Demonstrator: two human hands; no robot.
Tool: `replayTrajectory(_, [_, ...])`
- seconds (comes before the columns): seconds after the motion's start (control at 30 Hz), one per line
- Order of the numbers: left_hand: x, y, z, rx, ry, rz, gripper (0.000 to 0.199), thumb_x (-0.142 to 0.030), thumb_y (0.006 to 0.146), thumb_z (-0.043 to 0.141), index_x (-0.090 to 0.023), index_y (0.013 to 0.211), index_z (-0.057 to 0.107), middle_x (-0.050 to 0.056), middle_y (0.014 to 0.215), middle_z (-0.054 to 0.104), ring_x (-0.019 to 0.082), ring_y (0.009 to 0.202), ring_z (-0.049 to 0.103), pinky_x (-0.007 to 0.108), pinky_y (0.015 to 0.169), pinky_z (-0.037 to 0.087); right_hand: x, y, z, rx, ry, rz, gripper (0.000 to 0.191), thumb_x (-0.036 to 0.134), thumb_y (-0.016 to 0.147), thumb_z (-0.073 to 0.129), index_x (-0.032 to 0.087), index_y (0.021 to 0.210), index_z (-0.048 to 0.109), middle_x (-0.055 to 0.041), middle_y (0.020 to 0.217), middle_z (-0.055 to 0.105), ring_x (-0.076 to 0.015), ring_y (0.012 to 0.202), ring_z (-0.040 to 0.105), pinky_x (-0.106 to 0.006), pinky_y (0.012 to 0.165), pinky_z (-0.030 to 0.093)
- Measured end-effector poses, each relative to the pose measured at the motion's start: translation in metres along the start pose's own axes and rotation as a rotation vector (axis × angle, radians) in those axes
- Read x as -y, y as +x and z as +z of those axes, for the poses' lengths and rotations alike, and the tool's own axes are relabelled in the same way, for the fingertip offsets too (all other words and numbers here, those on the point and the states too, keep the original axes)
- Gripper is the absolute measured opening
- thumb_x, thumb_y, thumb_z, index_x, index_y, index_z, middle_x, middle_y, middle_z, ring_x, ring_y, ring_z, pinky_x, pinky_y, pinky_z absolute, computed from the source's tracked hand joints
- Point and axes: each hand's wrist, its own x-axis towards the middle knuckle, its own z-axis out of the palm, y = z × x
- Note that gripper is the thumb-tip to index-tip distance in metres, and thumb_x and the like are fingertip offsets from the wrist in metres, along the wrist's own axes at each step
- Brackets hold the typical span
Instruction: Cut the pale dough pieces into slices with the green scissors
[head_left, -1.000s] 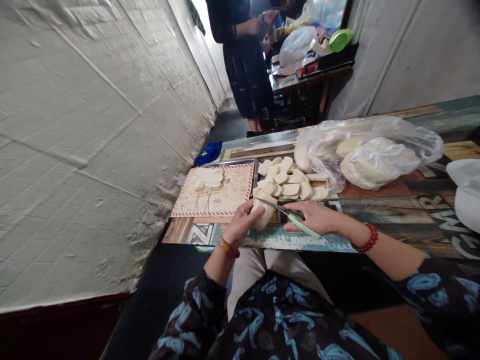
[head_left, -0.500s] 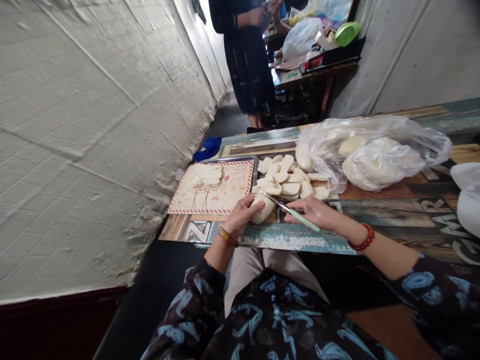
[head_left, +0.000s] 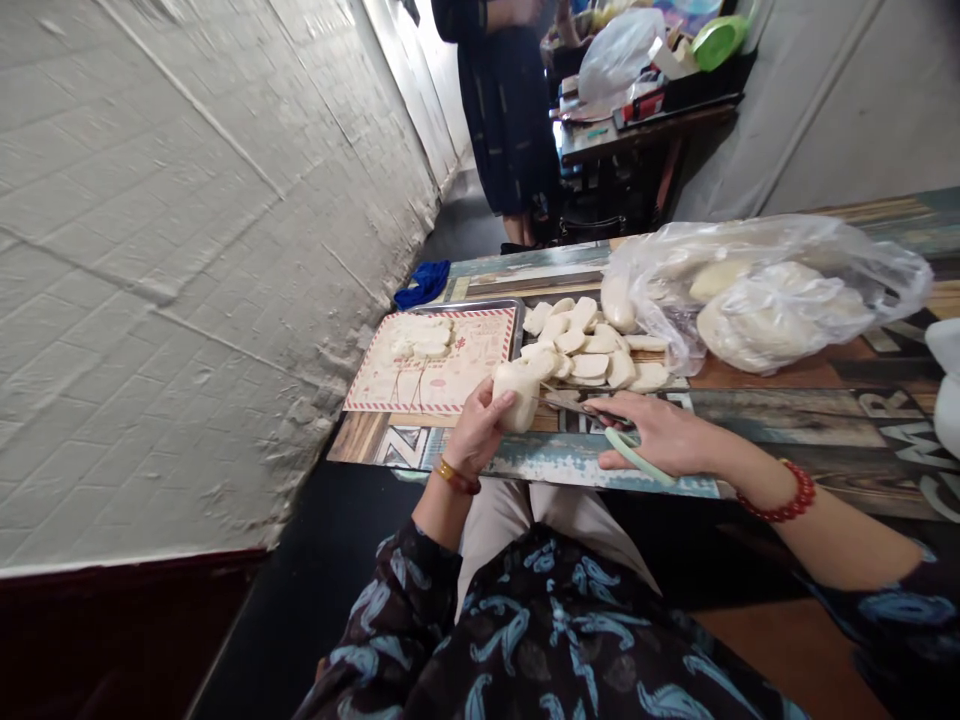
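My left hand (head_left: 477,425) is closed around a pale steamed bun (head_left: 516,395), thumb pressed on its near side, just above the table's front edge. In my right hand (head_left: 667,432) is a pair of scissors (head_left: 639,460) with mint-green handles; its fingers are in the handles, which are spread apart. The blades point left at the bun's right side, and I cannot tell whether they touch it. Behind the bun lies a heap of cut bun slices (head_left: 581,345). More slices (head_left: 424,338) rest on a cream sheet with a red-striped border (head_left: 375,385), left of my left hand.
A metal tray's rim (head_left: 519,315) shows by the sheet. A clear plastic bag (head_left: 795,300) of whole buns stands at the right, and a blue cloth (head_left: 422,284) at the back left. A brick-patterned wall (head_left: 187,250) borders the table. Another person (head_left: 506,120) stands beyond.
The scissors have pulled away right from the bun's top, and their handles have spread. My left hand has raised and tilted the bun. The view has shifted slightly.
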Motion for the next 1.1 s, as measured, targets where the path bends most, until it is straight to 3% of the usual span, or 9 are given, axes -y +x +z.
replayTrajectory(0.37, [-0.001,-0.014,0.014,0.042,0.105,0.043,0.051,-0.041,0.068,0.084,-0.016,0.11,0.069,0.009,0.111,0.072,0.022,0.103,0.062,0.029,0.088,0.046,0.007,0.006,0.008,-0.037,-0.033,-0.031,0.077,0.058,0.07,0.076,0.02,0.135,0.06,-0.0133,0.118,0.069,-0.0309,0.103,0.066,-0.04,0.089,0.052])
replayTrajectory(0.63, [-0.002,-0.018,0.02,0.004,0.108,0.021,0.049,-0.042,0.07,0.082,-0.016,0.11,0.07,0.008,0.11,0.072,0.021,0.097,0.063,0.027,0.082,0.047,0.021,0.007,0.005,0.032,-0.002,-0.012,0.054,0.055,0.075,0.072,0.02,0.116,0.07,-0.0101,0.103,0.073,-0.0296,0.096,0.067,-0.037,0.082,0.052])
replayTrajectory(0.8, [-0.003,-0.017,0.021,0.011,0.063,0.037,0.054,-0.047,0.07,0.082,-0.016,0.112,0.07,0.009,0.115,0.071,0.024,0.105,0.063,0.029,0.087,0.047,0.023,0.002,0.005,0.013,-0.019,0.006,0.062,0.056,0.075,0.071,0.018,0.124,0.066,-0.0118,0.107,0.071,-0.0293,0.096,0.067,-0.037,0.082,0.052])
replayTrajectory(1.0, [-0.003,-0.014,0.021,0.004,0.08,0.021,0.052,-0.044,0.066,0.084,-0.014,0.106,0.071,0.009,0.107,0.073,0.021,0.096,0.063,0.027,0.082,0.046,0.022,-0.001,0.004,0.042,0.01,0.011,0.053,0.053,0.075,0.072,0.02,0.116,0.068,-0.0097,0.103,0.072,-0.028,0.094,0.066,-0.034,0.08,0.051])
replayTrajectory(1.1, [-0.003,-0.013,0.023,-0.024,0.114,0.03,0.05,-0.045,0.065,0.085,-0.013,0.102,0.071,0.008,0.102,0.073,0.02,0.092,0.062,0.027,0.081,0.046,0.023,0.001,0.004,0.037,0.004,0.026,0.057,0.054,0.075,0.072,0.019,0.12,0.067,-0.0102,0.105,0.072,-0.0279,0.093,0.066,-0.034,0.079,0.051])
